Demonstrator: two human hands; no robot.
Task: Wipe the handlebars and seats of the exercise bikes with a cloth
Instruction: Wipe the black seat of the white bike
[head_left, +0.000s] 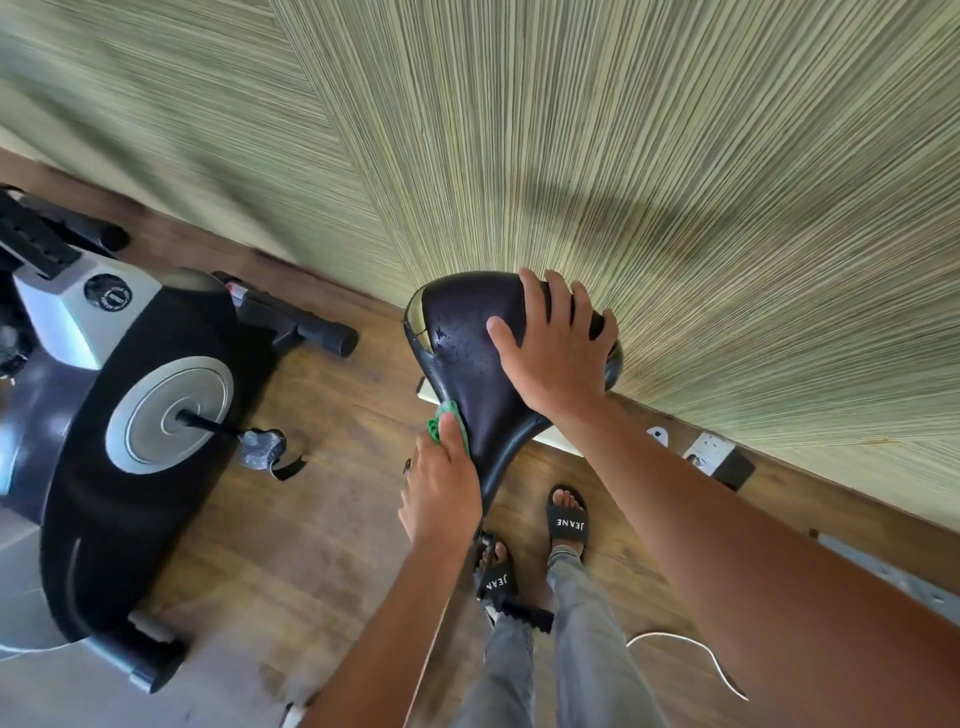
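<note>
Head camera, looking steeply down. Your right hand (556, 353) lies flat on the wide far end of the black padded bike seat (467, 364), fingers straight and spread, holding nothing. Your left hand (441, 488) pinches the small bunched green cloth (448, 422) under its thumb against the seat's left edge, near the narrow nose.

Droplets bead on the seat's top, so the bracing palm could slide if you lean on it. Little of the cloth shows past the thumb. It may slip out or miss the wet patch unless you spread it. The seat could also twist on its post under uneven pressure.

A black toothed pedal (519, 613) sits just beside your open-toed black slide sandals (567, 522) and could catch your toes. A thin white cable (691, 649) loops on the brown wooden floor (337, 509) near your right leg, a likely trip. A white wall socket (710, 451) sits low on the green striped wall (675, 156), so keep drips away. To the left stands a second exercise bike with black housing and silver disc (156, 415), well apart.
</note>
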